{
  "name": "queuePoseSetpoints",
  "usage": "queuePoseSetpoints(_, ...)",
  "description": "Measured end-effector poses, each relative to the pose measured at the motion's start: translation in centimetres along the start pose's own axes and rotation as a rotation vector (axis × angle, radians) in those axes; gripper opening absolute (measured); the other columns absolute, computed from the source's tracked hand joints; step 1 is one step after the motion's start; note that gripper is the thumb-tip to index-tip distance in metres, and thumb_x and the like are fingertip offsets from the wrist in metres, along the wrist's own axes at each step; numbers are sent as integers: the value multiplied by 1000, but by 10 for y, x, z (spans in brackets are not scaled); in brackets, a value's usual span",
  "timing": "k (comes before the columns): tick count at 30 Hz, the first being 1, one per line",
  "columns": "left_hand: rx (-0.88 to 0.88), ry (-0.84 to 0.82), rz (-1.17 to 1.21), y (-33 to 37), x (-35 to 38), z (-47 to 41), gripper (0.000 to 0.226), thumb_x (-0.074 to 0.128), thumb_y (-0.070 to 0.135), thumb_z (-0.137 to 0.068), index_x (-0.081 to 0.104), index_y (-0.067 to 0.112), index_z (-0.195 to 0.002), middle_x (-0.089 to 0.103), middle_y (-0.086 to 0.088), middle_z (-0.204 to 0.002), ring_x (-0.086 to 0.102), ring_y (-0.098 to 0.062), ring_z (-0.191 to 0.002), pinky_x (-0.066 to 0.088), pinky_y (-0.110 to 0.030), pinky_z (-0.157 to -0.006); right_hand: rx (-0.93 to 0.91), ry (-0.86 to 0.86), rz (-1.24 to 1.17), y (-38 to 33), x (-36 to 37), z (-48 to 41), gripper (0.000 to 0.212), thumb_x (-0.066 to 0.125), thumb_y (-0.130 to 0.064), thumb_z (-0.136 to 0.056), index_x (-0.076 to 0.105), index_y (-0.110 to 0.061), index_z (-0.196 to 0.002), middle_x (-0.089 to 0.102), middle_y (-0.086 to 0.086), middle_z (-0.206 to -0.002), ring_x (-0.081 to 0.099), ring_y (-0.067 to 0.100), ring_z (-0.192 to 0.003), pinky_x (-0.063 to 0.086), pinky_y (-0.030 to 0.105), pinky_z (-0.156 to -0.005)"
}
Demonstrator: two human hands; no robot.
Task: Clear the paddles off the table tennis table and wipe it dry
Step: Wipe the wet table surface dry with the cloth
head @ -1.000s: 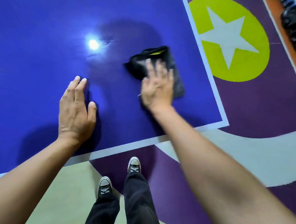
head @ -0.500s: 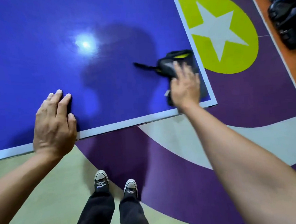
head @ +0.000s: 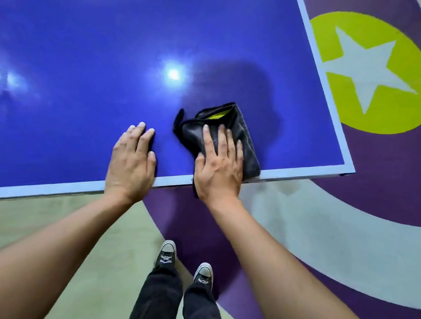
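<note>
Blue glossy desk (head: 77, 118), white-edged, shows no paddles. The folded black cloth with yellow lining (head: 244, 127) lies at its near edge, long axis running away from the person, directly under the right hand (head: 218, 163), whose flat, spread fingers press it. The left hand (head: 132, 162) rests flat on the desk just beside it, empty.

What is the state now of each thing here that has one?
Left hand: open, flat on the table near its edge.
Right hand: open, pressing the cloth flat.
Cloth: folded, lying at the table's near edge, one corner hanging over.
Table: glossy; wet or dry, cannot tell.
</note>
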State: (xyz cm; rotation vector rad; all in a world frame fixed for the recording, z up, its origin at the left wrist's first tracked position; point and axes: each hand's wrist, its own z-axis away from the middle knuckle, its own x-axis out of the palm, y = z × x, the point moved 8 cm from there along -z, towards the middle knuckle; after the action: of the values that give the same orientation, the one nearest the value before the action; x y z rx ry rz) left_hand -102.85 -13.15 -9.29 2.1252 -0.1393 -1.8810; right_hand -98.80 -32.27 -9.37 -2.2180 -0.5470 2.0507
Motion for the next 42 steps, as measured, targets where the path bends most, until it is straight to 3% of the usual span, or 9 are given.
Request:
queuePoseSetpoints(5, 32, -45, -3, -9, -4, 3, 54, 34, 27, -99, 48, 3, -147, 43, -20, -154, 39, -39, -143, 30, -48, -120, -238, -11, 60, 27, -8, -22, 59, 46, -44, -91, 49, -33, -150, 51, 8, -148, 50, 29, -131, 32, 46, -112)
queuePoseSetpoints(9, -25, -41, -50, -59, -19, 20, 53, 34, 27, -100, 48, 7, -147, 44, -17, -154, 40, -38, -142, 31, -48, -118, 187, 46, 44, 109, -18, -75, 67, 35, -40, -91, 40, -22, -155, 38, 18, -159, 35, 35, -146, 17, 56, -123)
queuePoseSetpoints(12, -99, -5, -65, -110, -38, 27, 54, 32, 27, -100, 46, 8, -148, 40, -16, -157, 37, -37, -144, 29, -49, -119, 358, 45, 21, 107, -19, -81, 72, 31, -40, -91, 31, -15, -159, 25, 20, -165, 20, 33, -154, 9, 59, -124)
queuePoseSetpoints(15, -191, 26, -54, -168, -55, 30, 55, 30, 29, -100, 43, 9, -149, 36, -16, -159, 33, -36, -147, 26, -48, -121, 347, 56, -4, 28, 3, -72, 73, 29, -43, -93, 26, -16, -161, 21, 18, -166, 18, 31, -155, 9, 57, -124)
queuePoseSetpoints(22, -344, 153, -10, -273, -91, 34, 51, 40, 21, -95, 49, 5, -142, 43, -22, -151, 41, -43, -138, 32, -55, -112, -272, -89, -94, -328, 99, 6, 68, 38, -36, -91, 36, -23, -157, 29, 11, -165, 20, 25, -155, 7, 50, -126)
queuePoseSetpoints(27, -333, 159, -29, -328, -112, 25, 50, 40, 20, -95, 48, 5, -141, 43, -22, -150, 41, -44, -137, 33, -54, -110, -424, -152, -137, -358, 105, 8, 64, 43, -30, -92, 40, -26, -156, 33, 7, -164, 24, 20, -154, 11, 47, -126)
queuePoseSetpoints(36, -223, 50, -55, -349, -100, -33, 55, 34, 27, -97, 40, 7, -148, 36, -22, -155, 31, -46, -143, 25, -56, -116, 349, 12, 54, -104, 48, -123, 67, 34, -39, -95, 30, -25, -160, 26, 9, -167, 20, 24, -155, 6, 50, -126)
queuePoseSetpoints(40, -255, 54, -37, -361, -99, -30, 59, 30, 31, -98, 38, 8, -151, 34, -19, -159, 27, -42, -147, 21, -52, -119, 606, 115, 45, -134, 59, -136, 68, 34, -33, -94, 30, -17, -160, 25, 14, -166, 18, 27, -155, 8, 55, -124)
queuePoseSetpoints(42, -261, 59, -22, -361, -98, -29, 59, 29, 30, -98, 37, 9, -152, 32, -17, -160, 26, -39, -149, 19, -50, -121, 487, 126, 76, -202, 78, -133, 72, 32, -34, -90, 32, -14, -159, 30, 18, -163, 24, 31, -153, 10, 56, -124)
